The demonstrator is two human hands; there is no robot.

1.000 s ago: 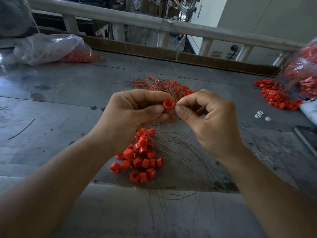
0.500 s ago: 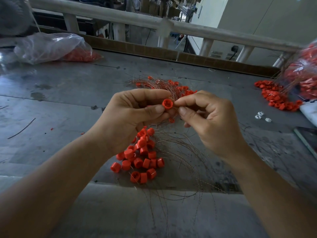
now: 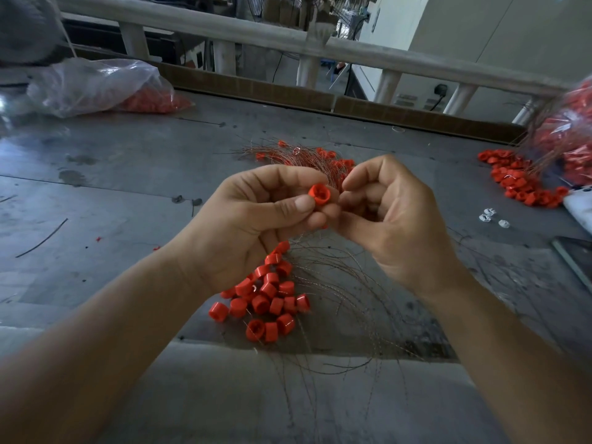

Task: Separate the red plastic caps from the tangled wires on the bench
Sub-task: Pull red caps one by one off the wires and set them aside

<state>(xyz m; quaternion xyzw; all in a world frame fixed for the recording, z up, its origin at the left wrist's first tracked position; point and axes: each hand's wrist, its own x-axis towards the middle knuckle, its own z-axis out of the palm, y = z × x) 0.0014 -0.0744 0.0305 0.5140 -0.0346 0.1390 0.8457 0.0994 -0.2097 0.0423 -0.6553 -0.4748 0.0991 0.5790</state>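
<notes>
My left hand (image 3: 256,219) pinches a red plastic cap (image 3: 319,194) between thumb and fingers, its hollow side facing me. My right hand (image 3: 390,216) is curled close against the cap, fingertips touching it; whether it grips a wire is hidden. Behind the hands lies a tangle of thin coppery wires with caps still on them (image 3: 307,158). Below the hands a pile of loose red caps (image 3: 266,296) sits on the grey bench, beside loose bare wires (image 3: 346,283) that fan toward the front edge.
A clear plastic bag with red caps (image 3: 105,88) lies at the back left. Another bag (image 3: 573,142) and a spill of red caps (image 3: 519,181) are at the right, with small white bits (image 3: 490,216) and a dark flat object (image 3: 576,257) nearby.
The right hand's fingers have curled in tighter beside the cap and its thumb has dropped away; the left hand keeps hold of the cap in about the same place.
</notes>
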